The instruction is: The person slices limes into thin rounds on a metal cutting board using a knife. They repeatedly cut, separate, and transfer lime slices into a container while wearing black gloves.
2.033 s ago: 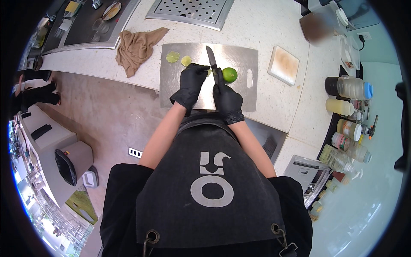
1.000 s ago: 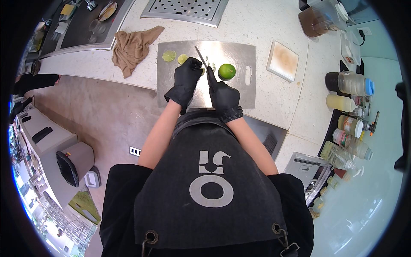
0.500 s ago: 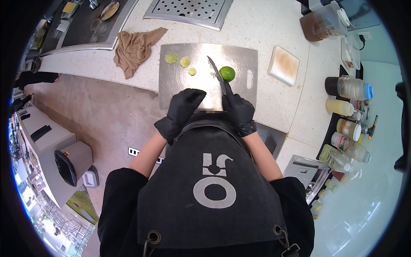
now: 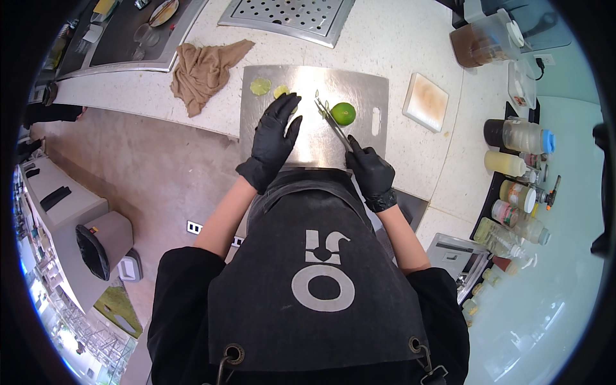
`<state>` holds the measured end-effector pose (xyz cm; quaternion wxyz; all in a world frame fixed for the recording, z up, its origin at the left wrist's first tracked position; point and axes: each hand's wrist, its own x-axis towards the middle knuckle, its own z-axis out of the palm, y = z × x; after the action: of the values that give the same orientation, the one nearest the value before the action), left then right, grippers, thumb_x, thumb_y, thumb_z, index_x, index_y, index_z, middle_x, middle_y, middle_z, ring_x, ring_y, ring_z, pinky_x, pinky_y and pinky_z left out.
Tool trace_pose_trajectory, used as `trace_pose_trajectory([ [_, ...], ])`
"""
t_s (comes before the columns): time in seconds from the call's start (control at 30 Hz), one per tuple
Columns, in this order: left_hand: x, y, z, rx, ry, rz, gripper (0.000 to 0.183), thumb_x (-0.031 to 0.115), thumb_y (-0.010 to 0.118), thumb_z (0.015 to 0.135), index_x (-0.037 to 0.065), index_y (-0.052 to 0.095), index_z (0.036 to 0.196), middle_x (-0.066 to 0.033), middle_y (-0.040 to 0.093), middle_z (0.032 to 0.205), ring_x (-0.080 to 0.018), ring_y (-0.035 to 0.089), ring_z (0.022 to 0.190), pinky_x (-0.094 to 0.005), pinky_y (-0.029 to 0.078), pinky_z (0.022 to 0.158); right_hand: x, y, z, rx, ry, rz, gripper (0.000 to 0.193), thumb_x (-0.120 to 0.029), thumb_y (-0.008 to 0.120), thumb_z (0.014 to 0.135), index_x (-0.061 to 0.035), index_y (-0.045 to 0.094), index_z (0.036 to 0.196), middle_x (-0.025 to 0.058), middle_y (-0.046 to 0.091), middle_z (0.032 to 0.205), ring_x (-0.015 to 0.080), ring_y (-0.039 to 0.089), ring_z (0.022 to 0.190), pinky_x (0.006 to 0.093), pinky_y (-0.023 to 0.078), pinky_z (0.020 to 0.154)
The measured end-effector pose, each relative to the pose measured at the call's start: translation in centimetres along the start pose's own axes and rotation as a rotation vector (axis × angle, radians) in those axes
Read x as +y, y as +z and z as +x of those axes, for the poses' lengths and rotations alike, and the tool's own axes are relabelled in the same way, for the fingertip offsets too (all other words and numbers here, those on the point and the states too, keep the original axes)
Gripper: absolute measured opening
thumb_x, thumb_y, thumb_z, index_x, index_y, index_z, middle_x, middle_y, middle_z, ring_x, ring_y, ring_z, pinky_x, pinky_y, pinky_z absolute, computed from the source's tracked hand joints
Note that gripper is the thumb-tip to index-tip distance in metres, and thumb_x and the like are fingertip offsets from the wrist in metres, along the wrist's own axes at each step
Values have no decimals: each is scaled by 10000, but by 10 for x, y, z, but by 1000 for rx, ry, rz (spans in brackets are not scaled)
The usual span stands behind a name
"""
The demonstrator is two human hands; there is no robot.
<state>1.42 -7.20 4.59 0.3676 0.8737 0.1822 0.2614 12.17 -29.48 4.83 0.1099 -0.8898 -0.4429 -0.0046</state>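
Note:
A metal cutting board (image 4: 314,144) lies in front of me with a green lime (image 4: 343,113) on its right half. My right hand (image 4: 371,168), in a black glove, grips a knife (image 4: 337,130) by its handle. The blade slants up and left, close beside the lime, with small green bits near its tip. My left hand (image 4: 276,133), also gloved, reaches over the board's left half with fingers stretched and thumb apart. Its fingertips partly cover the lime slices nearest them; one lime slice (image 4: 281,91) shows just beyond. Another lime slice (image 4: 260,86) lies at the board's upper left.
A crumpled brown cloth (image 4: 205,74) lies left of the board. To the right sits a white block with a brownish top (image 4: 425,102). A perforated metal drain tray (image 4: 289,16) is set beyond. Bottles and jars, including a yellow bottle (image 4: 504,163), line the wall at right.
My left hand has moved forward from the board's near edge, its curled fingers now stretched out by the slices. My right hand has drawn back slightly right with the knife, whose blade is tilted more.

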Motion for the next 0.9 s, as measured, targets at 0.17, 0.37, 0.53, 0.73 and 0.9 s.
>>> trace_pose_trajectory([
  [0.17,23,-29,-11,-397,-516,-596,316,200,603,917,26,612,1181,-105,668,1068,-218,624,990,-318,471,897,1,3,13,43,62,-94,404,-252,649,858,-257,609,1261,30,607,767,198,624,578,343,483,469],
  [0.37,-19,-56,-85,-757,-971,-788,378,280,538,952,-43,638,1122,-97,677,1032,-152,606,956,-290,460,896,3,4,34,116,15,-8,366,-230,654,848,-254,646,1212,22,602,789,202,621,620,340,495,506],
  [0.53,-99,-3,-151,-788,-679,-913,375,246,497,963,-24,582,1209,-118,627,1182,-190,581,1064,-314,424,977,8,-6,35,41,-84,-2,336,-211,658,837,-244,673,1170,28,599,784,202,609,633,331,496,536],
  [0.73,-103,47,-142,-862,-852,-1723,441,218,369,997,20,394,1390,-125,419,1440,-230,412,1300,-354,305,1116,18,-10,16,6,-197,-36,324,-211,656,833,-242,678,1155,37,597,778,198,594,647,330,476,539],
  [0.9,-88,56,-128,-880,209,-162,486,278,344,1000,51,357,1429,-122,378,1471,-217,380,1330,-398,284,1129,4,-8,-2,-106,-253,-79,366,-208,642,828,-265,655,1190,29,587,816,206,570,647,331,472,537],
])
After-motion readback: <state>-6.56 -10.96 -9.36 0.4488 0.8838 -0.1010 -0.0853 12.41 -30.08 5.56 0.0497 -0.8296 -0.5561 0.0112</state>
